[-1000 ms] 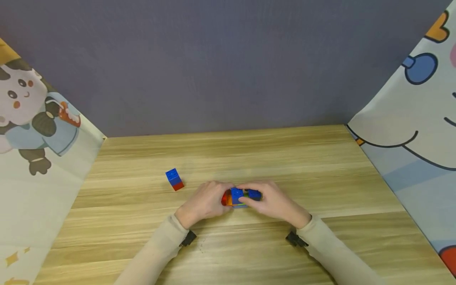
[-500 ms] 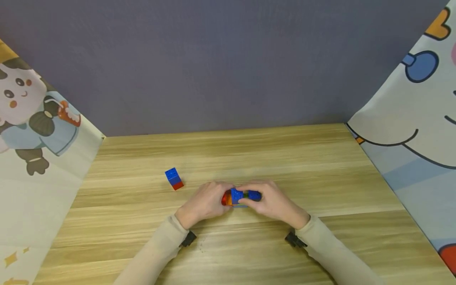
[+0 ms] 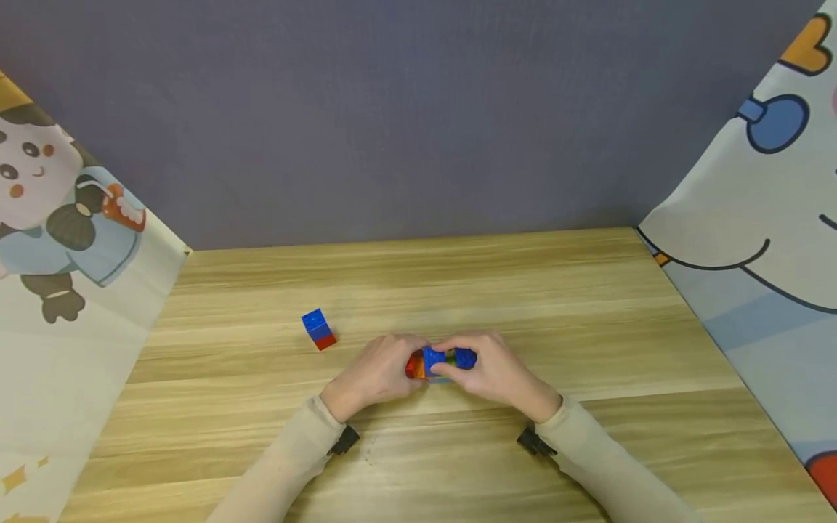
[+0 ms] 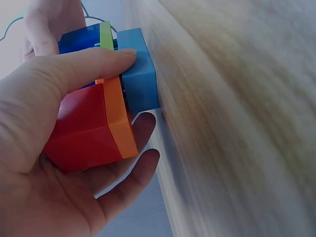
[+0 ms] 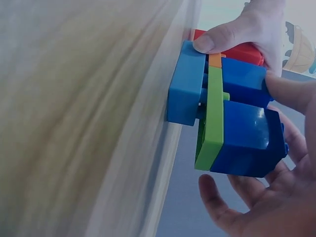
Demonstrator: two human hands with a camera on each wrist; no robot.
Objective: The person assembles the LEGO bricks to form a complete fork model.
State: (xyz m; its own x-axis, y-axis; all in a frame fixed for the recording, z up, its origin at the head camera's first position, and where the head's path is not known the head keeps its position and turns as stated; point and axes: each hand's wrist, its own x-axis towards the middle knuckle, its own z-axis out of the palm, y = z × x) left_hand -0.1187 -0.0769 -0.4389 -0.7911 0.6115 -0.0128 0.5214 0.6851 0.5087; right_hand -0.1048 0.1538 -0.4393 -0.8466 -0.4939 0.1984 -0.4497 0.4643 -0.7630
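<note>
Both hands hold one small assembly of toy building bricks low over the wooden table. My left hand (image 3: 377, 369) grips its left end, around a red brick (image 4: 81, 136) on a thin orange plate (image 4: 118, 116), with the thumb pressing the light blue brick (image 4: 139, 81) underneath. My right hand (image 3: 500, 369) pinches the inner of two dark blue bricks (image 5: 244, 81) between thumb and fingers. The outer dark blue brick (image 5: 247, 140) sits on a thin green plate (image 5: 214, 118). Studs show in a narrow gap between that plate and the light blue brick.
A separate stack, a blue brick (image 3: 316, 323) on a red brick (image 3: 325, 341), stands on the wooden table (image 3: 418, 283) to the left of the hands. A grey panel (image 3: 418, 123) rises behind, and cartoon-printed panels (image 3: 732, 225) flank the table.
The right hand has shifted slightly left along the assembly, and more of the outer dark blue brick shows. The left hand keeps its grip; the separate stack has stayed put.
</note>
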